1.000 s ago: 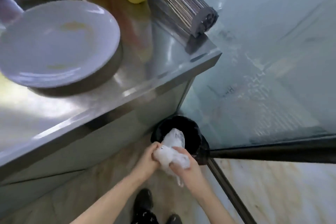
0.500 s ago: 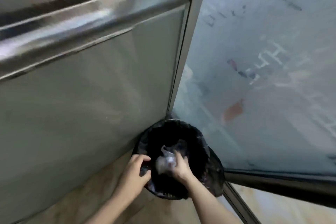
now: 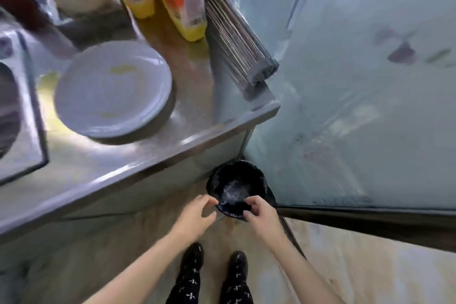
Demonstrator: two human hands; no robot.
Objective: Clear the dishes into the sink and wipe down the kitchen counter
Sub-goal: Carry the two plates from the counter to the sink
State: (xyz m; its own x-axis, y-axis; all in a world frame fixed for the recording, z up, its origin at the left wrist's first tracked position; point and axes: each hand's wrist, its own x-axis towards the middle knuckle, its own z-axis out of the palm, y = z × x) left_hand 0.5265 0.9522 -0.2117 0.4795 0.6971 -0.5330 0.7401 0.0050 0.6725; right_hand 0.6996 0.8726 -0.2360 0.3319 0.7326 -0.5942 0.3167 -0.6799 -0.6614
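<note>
- Hands hung loosely curled and empty, left hand (image 3: 197,215) and right hand (image 3: 261,216) at the near rim of the bin (image 3: 265,186).
- Crumpled wad (image 3: 233,191) lay inside it, at 12 o'clock.
- Waste step looked finished; plates (image 3: 111,86) waited on the counter (image 3: 197,111) at 10 o'clock, likely next bound for the sink (image 3: 29,106) at 9.

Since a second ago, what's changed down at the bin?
The white crumpled wad, gripped by both hands a second ago above the black bin, was let go and now lies inside it. The left hand and right hand are empty, fingers loose at the bin's near rim. The white plate stays on the steel counter, not yet cleared.
</note>
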